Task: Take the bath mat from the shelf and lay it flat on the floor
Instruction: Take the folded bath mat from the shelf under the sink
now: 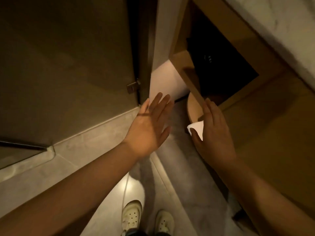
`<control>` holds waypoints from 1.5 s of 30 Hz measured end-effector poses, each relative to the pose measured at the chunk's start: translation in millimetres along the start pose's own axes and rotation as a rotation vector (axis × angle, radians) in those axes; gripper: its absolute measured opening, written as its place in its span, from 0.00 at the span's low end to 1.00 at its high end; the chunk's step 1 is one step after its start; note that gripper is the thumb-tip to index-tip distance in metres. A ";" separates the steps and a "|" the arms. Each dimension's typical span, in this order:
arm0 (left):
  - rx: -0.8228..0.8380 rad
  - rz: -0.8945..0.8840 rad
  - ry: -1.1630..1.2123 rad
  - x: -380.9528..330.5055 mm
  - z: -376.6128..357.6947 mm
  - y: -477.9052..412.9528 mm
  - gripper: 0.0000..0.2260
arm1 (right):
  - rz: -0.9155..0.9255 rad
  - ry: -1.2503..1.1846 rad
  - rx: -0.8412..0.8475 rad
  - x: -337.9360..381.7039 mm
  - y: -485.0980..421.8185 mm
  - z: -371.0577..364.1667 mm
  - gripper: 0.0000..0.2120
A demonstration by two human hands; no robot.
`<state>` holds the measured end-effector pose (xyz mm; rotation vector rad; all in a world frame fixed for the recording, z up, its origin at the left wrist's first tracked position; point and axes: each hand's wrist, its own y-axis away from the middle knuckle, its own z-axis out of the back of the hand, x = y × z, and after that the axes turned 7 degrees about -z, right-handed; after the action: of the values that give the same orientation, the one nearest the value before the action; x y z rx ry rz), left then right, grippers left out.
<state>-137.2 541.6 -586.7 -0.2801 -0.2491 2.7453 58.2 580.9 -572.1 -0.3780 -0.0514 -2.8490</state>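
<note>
Bath mat [166, 80], white, is hanging off the wooden shelf's [192, 86] edge; right hand [214, 132] is pinching its corner, left hand [150, 126] is hovering with its grip spread wide.

Bath mat [166, 80]: white, smooth-looking cloth, partly unfolded. Upper portion hangs as a broad flat panel at the foot of a wooden shelf [183, 61] unit, just beside its left edge. A second white corner shows lower right, pinched in the right hand [214, 132]. Middle stretch between the two parts hidden. Not on the grey floor [179, 160] yet.
</note>
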 end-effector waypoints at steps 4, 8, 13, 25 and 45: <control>0.087 -0.024 -0.132 -1.6 -75.2 -1.5 0.28 | -0.042 0.019 0.024 -27.6 4.9 -61.4 0.35; 0.133 0.020 -0.143 -7.2 -149.5 -0.2 0.30 | -0.103 0.061 0.094 -61.8 12.7 -121.4 0.37; 0.115 -0.031 -0.006 -11.9 -229.5 -3.1 0.31 | -0.139 0.129 0.094 -114.3 21.0 -182.0 0.38; 0.116 -0.268 0.036 -51.0 -391.9 -33.9 0.30 | -0.188 0.218 0.023 -215.8 36.4 -293.1 0.40; 0.002 -0.302 0.149 -66.8 -478.7 -57.5 0.30 | -0.072 0.261 -0.149 -275.8 37.2 -350.5 0.28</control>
<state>51.6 633.9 -1025.7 -0.4086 -0.2279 2.4136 236.6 591.6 -982.4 -0.0310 0.2027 -2.9563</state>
